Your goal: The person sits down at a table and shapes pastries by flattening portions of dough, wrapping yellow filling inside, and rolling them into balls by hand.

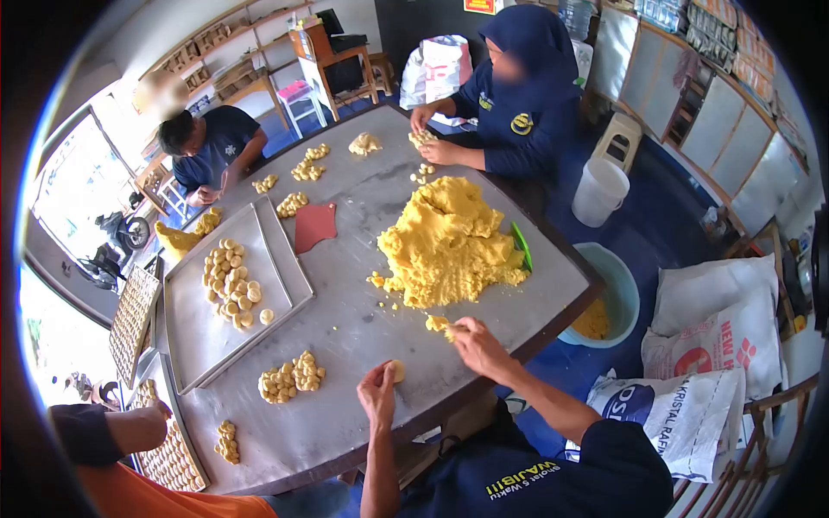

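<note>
At the table's near edge, my left hand [376, 397] has its fingers closed around a pale, flattened round of dough [397, 371]. My right hand [479, 348] reaches further forward, pinching a small lump of yellow filling [438, 325] at its fingertips. Just beyond it rises a big crumbly mound of yellow filling [449, 246], with a green scraper [522, 247] against its right side. Small crumbs lie around the mound's left foot. Left of my left hand sits a cluster of pale dough balls [292, 378].
A metal tray [186, 328] holds round dough pieces, near a red sheet [315, 226]. Co-workers sit at the far side [527, 112], far left [211, 147] and near left [117, 436]. A blue tub [623, 302], white bucket [600, 192] and sacks [682, 414] stand right.
</note>
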`<state>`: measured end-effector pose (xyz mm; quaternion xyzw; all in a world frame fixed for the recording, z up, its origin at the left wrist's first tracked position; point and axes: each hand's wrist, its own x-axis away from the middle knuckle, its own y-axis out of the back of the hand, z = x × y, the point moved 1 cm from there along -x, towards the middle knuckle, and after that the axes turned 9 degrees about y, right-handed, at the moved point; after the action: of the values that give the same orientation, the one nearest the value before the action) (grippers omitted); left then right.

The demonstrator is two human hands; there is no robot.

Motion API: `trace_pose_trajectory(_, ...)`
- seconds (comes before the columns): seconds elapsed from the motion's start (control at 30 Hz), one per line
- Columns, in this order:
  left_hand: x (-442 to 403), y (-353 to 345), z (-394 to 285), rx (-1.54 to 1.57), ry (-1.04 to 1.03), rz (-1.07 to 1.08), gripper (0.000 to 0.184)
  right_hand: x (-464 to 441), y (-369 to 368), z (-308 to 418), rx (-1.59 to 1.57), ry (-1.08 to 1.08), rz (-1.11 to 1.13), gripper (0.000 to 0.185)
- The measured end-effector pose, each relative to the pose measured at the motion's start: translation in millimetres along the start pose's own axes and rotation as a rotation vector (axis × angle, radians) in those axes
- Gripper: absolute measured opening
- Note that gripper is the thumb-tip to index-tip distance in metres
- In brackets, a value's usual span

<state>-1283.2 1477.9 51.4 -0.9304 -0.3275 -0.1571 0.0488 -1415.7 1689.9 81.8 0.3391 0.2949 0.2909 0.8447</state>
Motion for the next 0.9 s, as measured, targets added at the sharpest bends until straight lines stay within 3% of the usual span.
trace_pose_trajectory(0.1, -2, -24, 7, 0.093, -0.005, 0.083, 0.030, -9, -15, 44, -0.361, 0.043, -0.059, 0.041)
trace_pose_trajectory(0.17, 0, -40, 7, 0.161, -0.066, 0.153, 0.032, -8, -52, 51, -0.338, 0.079, -0.121, 0.039)
trace_pose_trajectory(0.2, -1, -38, 6, 0.002, -0.162, 0.108, 0.033, -12, -53, 58, -0.250, 0.088, -0.163, 0.036)
trace_pose_trajectory(0.3, -5, -12, 2, 0.164, -0.072, 0.087, 0.031, -26, -44, 65, -0.356, 0.105, -0.033, 0.029)
trace_pose_trajectory(0.33, -9, -1, 5, -0.058, -0.047, 0.036, 0.025, -27, -50, 66, -0.367, 0.183, 0.002, 0.028)
trace_pose_trajectory(0.43, -9, 11, 11, -0.737, -0.385, -0.085, 0.018, -28, -67, 81, -0.348, 0.351, 0.125, 0.026)
trace_pose_trajectory(0.57, 2, 9, 11, -0.597, -0.180, -0.165, 0.014, -30, -73, 86, -0.475, 0.209, 0.033, 0.022)
trace_pose_trajectory(0.6, 4, 5, 14, -0.642, -0.303, -0.279, 0.017, -30, -70, 91, -0.474, 0.146, 0.018, 0.020)
trace_pose_trajectory(0.7, 5, 3, 14, -0.681, -0.268, -0.256, 0.021, -29, -88, 88, -0.368, 0.173, 0.079, 0.015)
trace_pose_trajectory(0.73, 11, 2, 7, -0.676, -0.278, -0.236, 0.025, -27, -89, 90, -0.255, 0.279, -0.013, 0.014)
trace_pose_trajectory(0.83, 12, 6, 5, -0.472, -0.287, -0.211, 0.022, -36, -85, 90, -0.299, 0.222, 0.239, 0.018)
trace_pose_trajectory(0.87, 11, 13, 2, -0.630, -0.190, -0.177, 0.022, -39, -82, 85, -0.494, 0.069, 0.201, 0.026)
trace_pose_trajectory(0.9, 11, 15, 2, -0.577, -0.208, -0.158, 0.023, -40, -81, 84, -0.506, 0.058, 0.162, 0.029)
